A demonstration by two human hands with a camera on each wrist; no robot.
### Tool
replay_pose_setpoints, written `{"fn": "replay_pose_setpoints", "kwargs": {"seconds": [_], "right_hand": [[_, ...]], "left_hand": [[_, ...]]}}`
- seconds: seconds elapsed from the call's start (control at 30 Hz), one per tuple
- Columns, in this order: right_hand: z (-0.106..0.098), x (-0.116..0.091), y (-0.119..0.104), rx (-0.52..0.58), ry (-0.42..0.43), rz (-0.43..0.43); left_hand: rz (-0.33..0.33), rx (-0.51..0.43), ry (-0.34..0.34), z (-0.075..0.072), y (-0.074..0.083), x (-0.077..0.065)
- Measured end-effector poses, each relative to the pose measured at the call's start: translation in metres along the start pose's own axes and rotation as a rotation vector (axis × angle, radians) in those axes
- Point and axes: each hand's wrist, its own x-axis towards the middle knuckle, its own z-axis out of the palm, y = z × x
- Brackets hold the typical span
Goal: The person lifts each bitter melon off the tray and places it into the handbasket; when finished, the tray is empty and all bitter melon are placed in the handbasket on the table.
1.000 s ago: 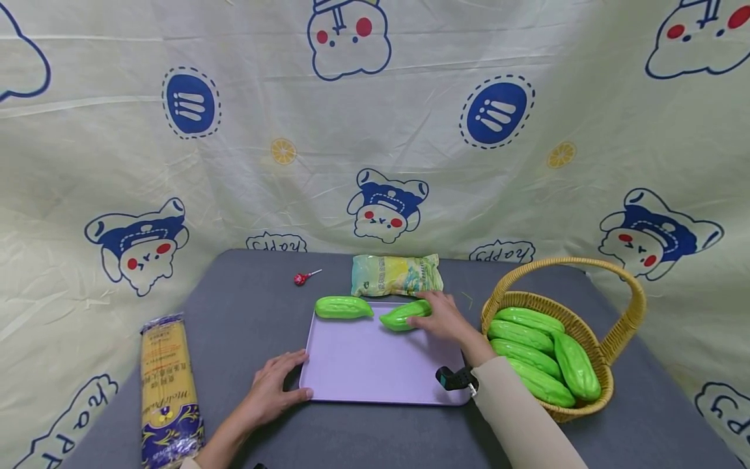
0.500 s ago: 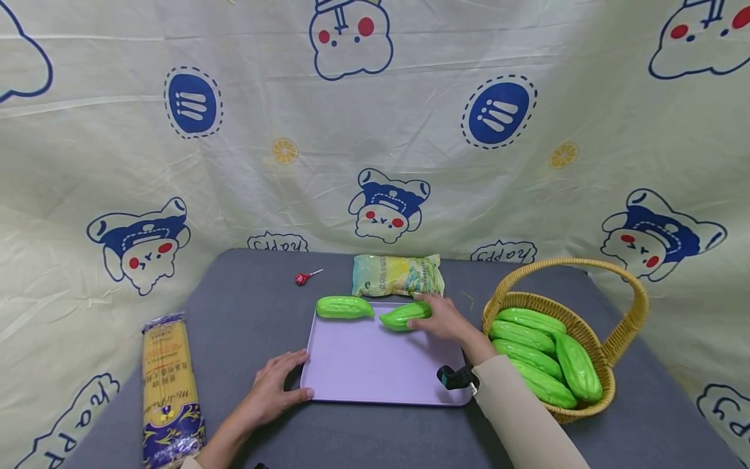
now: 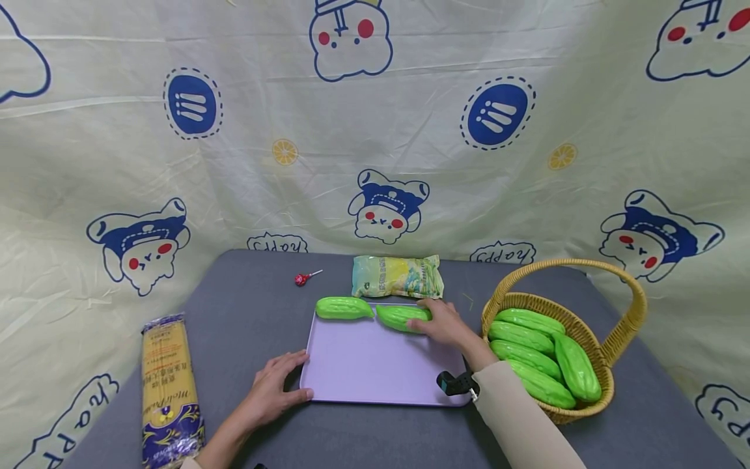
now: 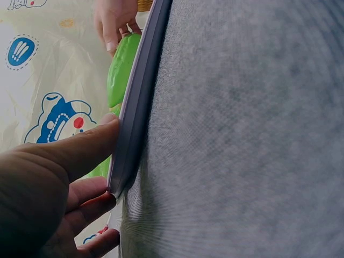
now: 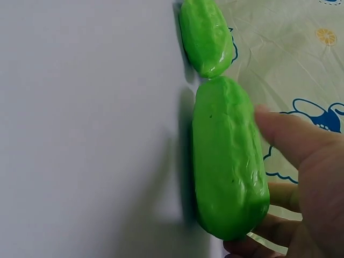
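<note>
My right hand (image 3: 443, 321) holds the right-hand bitter melon (image 3: 398, 317) by its right end, at the back of the lilac tray (image 3: 381, 371). In the right wrist view, the thumb lies along one side of this bitter melon (image 5: 228, 161) and the other fingers are around its end. A second bitter melon (image 3: 342, 308) lies to its left, tip almost touching. My left hand (image 3: 275, 387) rests against the tray's front left corner, thumb on the front edge and fingers along the left side; its fingers (image 4: 91, 204) look fairly straight in the left wrist view.
On the right stands a wicker basket (image 3: 606, 345) with a tall handle, holding several bitter melons (image 3: 521, 335). Behind the tray lie a yellow-green packet (image 3: 398, 275) and a red lollipop (image 3: 301, 279). A long noodle packet (image 3: 170, 384) lies left on the grey table (image 3: 246, 319).
The right-hand bitter melon has turned more level, its tip shifting slightly left toward the other one. My right hand has lowered a little with it. My left hand has stayed put.
</note>
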Motion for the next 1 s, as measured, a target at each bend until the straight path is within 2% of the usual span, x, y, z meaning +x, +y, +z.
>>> {"fn": "replay_pose_setpoints", "kwargs": {"seconds": [0.2, 0.43, 0.6, 0.87, 1.0], "right_hand": [[0.001, -0.003, 0.000, 0.074, 0.006, 0.044], [0.003, -0.003, 0.004, 0.079, 0.015, 0.038], [0.008, -0.004, 0.006, 0.078, 0.017, -0.013], [0.012, -0.008, 0.005, 0.040, 0.037, -0.141], [0.015, -0.012, 0.003, 0.005, 0.037, -0.133]], "left_hand": [[0.001, -0.002, 0.002, 0.000, 0.001, 0.000], [-0.012, -0.004, -0.004, 0.001, 0.001, 0.000], [0.001, 0.005, 0.002, 0.001, 0.001, 0.000], [-0.007, 0.002, -0.003, -0.001, 0.002, -0.001], [-0.013, 0.002, -0.005, -0.001, 0.002, -0.001]]}}
